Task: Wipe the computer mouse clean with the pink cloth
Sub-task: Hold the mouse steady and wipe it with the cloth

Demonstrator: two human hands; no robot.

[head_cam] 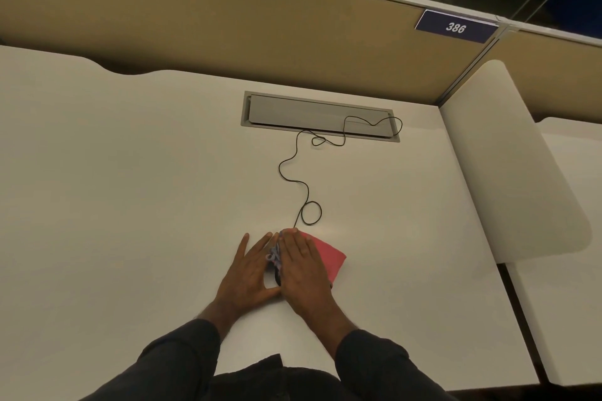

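Your right hand (301,265) lies flat, fingers straight, pressing the folded pink cloth (327,257) down low in the centre of the frame. Your left hand (249,272) rests beside it, fingers extended and thumb spread, steadying the dark computer mouse with a patterned shell (275,262). The mouse sits between the hands, mostly hidden; only a sliver shows, so its shape is hard to make out. Its thin black cord (294,169) snakes up the white worktop (130,189) in loops, reaching the grey rectangular cable hatch (293,111) at upper centre, lid closed, contents unseen. Behind stands a tan partition (228,26) with a blue plate reading 386 (456,27), upper right. A white side panel (508,156) rises at right. Your dark sleeves (384,365) are cut off at the bottom edge.
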